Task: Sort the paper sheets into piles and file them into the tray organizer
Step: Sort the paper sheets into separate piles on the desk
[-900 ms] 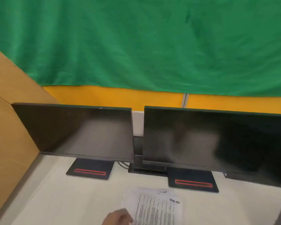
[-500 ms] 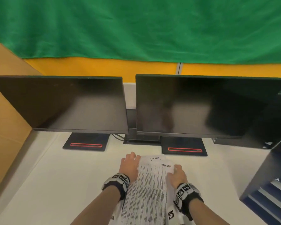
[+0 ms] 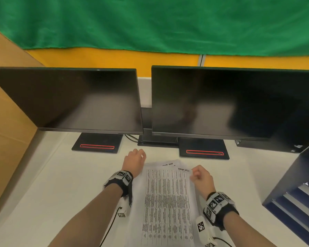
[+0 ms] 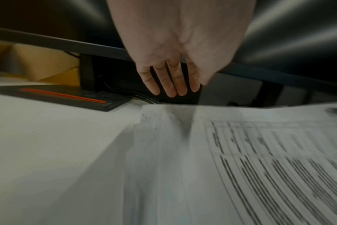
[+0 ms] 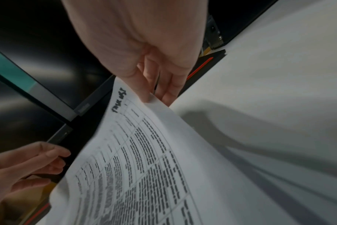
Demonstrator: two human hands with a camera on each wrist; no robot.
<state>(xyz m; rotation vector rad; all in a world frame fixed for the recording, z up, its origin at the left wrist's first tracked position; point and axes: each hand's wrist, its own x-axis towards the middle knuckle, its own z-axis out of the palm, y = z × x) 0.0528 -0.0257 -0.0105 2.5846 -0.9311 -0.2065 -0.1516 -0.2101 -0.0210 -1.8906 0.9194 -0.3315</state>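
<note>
A stack of printed paper sheets [image 3: 166, 202] lies on the white desk [image 3: 52, 193] in front of me, the top sheet [image 5: 144, 152] a table with a handwritten heading. My right hand [image 3: 200, 177] pinches the far right corner of the top sheet [image 5: 154, 100] between thumb and fingers and lifts it off the stack. My left hand [image 3: 134, 161] hovers by the stack's far left corner, fingers straight and relaxed [image 4: 169, 82], holding nothing. The dark blue tray organizer [image 3: 296, 198] stands at the right edge of the desk.
Two dark monitors [image 3: 70, 98] [image 3: 230, 102] on black bases with red stripes [image 3: 96, 146] stand behind the papers. A cardboard panel [image 3: 5, 131] walls the left side. Cables run behind the monitor bases.
The head view has tilted down, bringing both hands into view. The left hand slid off the stack toward the far left. The right hand went from resting on the stack to pinching the top sheet's corner.
</note>
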